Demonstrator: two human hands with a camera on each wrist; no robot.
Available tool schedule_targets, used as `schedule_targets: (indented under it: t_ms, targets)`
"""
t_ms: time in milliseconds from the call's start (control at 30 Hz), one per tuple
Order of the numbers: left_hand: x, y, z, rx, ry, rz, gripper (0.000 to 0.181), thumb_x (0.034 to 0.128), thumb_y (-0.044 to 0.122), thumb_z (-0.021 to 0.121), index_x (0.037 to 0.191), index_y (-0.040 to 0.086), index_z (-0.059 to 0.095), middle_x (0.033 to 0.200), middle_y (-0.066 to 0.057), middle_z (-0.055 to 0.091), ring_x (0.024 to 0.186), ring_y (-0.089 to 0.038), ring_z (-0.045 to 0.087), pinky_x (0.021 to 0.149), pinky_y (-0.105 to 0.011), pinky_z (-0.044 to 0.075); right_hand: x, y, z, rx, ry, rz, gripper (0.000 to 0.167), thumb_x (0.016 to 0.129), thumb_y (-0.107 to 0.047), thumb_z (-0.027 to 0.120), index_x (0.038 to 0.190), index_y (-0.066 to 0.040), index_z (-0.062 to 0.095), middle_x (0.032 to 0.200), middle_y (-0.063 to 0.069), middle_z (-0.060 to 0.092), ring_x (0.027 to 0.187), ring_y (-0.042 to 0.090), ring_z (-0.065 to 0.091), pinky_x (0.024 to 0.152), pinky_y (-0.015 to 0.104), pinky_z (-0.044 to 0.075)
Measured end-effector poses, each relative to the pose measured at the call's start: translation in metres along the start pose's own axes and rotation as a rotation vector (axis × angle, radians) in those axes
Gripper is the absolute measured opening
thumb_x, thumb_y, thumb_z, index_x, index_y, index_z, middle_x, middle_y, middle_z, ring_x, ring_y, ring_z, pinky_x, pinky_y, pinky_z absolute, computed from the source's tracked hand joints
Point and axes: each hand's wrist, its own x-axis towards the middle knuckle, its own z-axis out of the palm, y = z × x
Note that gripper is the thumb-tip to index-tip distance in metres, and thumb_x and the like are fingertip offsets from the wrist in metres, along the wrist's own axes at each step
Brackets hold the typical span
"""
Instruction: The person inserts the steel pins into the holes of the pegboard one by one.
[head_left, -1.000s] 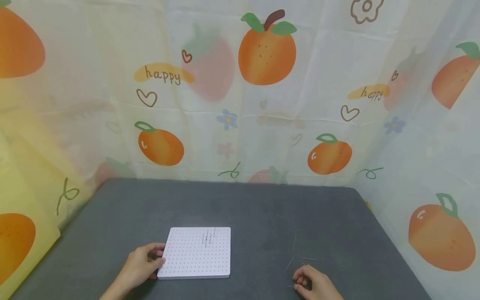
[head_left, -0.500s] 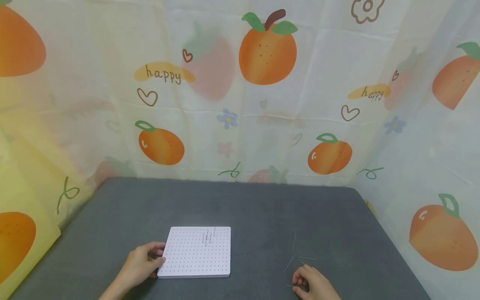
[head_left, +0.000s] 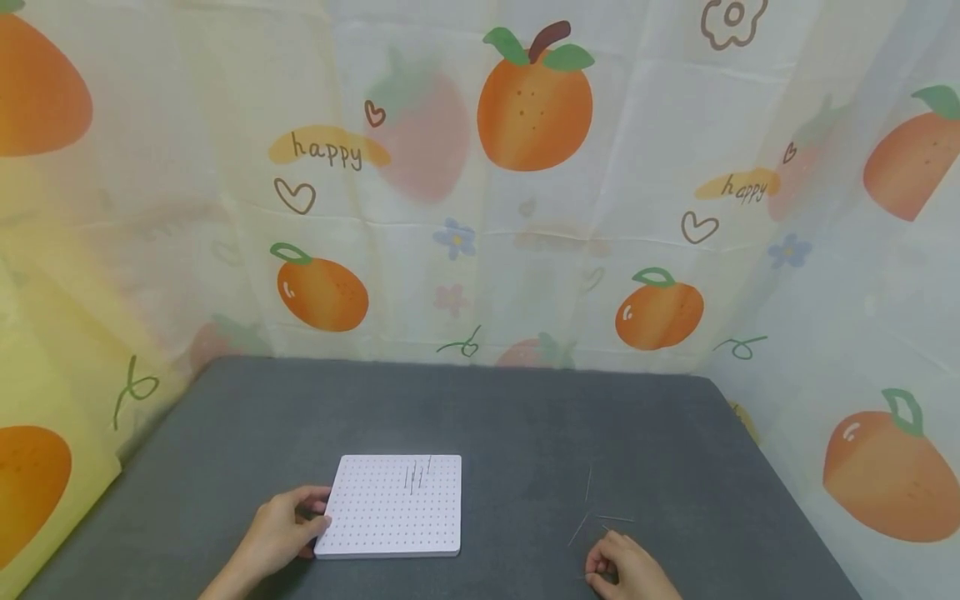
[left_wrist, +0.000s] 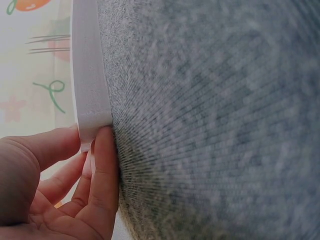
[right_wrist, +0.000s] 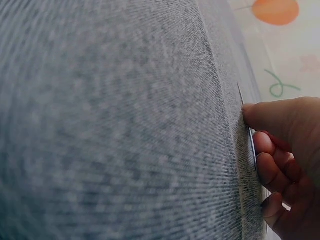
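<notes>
A white board with rows of small holes (head_left: 390,521) lies flat on the dark table; several thin needles (head_left: 412,482) stand up from its back right part. Thumb and fingers of my left hand (head_left: 277,533) grip its left edge; the left wrist view has the hand (left_wrist: 70,185) around the board's corner (left_wrist: 92,100). Far to the right of the board, my right hand (head_left: 630,567) is low at the table, fingers curled. In the right wrist view the hand (right_wrist: 290,160) has thumb and fingertips at a thin needle (right_wrist: 252,145), seemingly pinching it.
Several loose needles lie on the dark table (head_left: 517,433) just beyond my right hand, one (head_left: 588,483) pointing away and one (head_left: 615,518) crosswise. A printed curtain (head_left: 525,275) hangs behind the table and along both sides.
My right hand has shifted slightly left, and less of the needle at its fingertips shows. The left hand and the board have stayed in place.
</notes>
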Motion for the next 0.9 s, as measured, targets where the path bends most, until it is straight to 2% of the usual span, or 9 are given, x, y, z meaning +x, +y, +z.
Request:
schedule_targets:
  t_ms: [633,733,900]
  targets:
    - [0.0012,-0.0027,0.0010,0.003,0.012,0.011,0.042,0.0751,0.003,0.067,0.115,-0.003,0.058,0.089,-0.007,0.061,0.063,-0.014,0.056,0.046,-0.027,0.051,0.0014,0.0013,0.0002,0.010,-0.006,0.018,0.010,0.084,-0.018,0.064,0.077,-0.021,0.058,0.074,-0.013,0.043,0.065,-0.002,0.036,0.056,0.020,0.034]
    - [0.0015,-0.0025,0.0014,0.005,0.012,0.008,0.042,0.0751,0.003,0.067,0.116,-0.003,0.058,0.089,-0.007,0.061,0.063,-0.014,0.056,0.046,-0.027,0.051,0.0013,0.0020,0.0015,-0.008,0.030,-0.023,0.010,0.085,-0.016,0.063,0.078,-0.020,0.056,0.074,-0.015,0.043,0.065,-0.004,0.037,0.055,0.020,0.035]
    - [0.0026,-0.0016,0.0016,0.019,0.005,-0.008,0.043,0.0755,0.004,0.068,0.116,-0.003,0.058,0.089,-0.007,0.061,0.063,-0.013,0.055,0.047,-0.027,0.051,0.0015,0.0012,0.0035,-0.055,0.146,-0.126,0.013,0.085,-0.013,0.063,0.079,-0.019,0.053,0.074,-0.018,0.042,0.063,-0.006,0.037,0.052,0.016,0.035]
